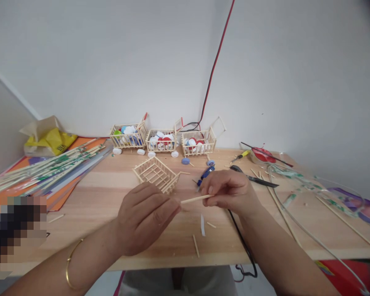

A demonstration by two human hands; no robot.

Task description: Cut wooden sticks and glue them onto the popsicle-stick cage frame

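Observation:
A short thin wooden stick point(193, 200) spans the gap between my two hands above the table. My right hand point(230, 191) pinches its right end between thumb and fingertips. At the other end is my left hand point(149, 218), fingers pressed together around the tip; the back of the hand hides the exact grip. Just behind the hands, a small open crate point(156, 172) built of wooden sticks lies tilted on the table. A blue tool point(207, 174), perhaps a glue gun, is partly covered by my right hand.
Three stick-built carts point(128, 137) holding bottle caps stand along the wall. Black scissors point(262, 181), a yellow-handled cutter point(242, 155) and a red bowl point(262, 155) are at right. Bagged sticks point(49, 168) lie left. A black cord point(242, 238) crosses the front edge.

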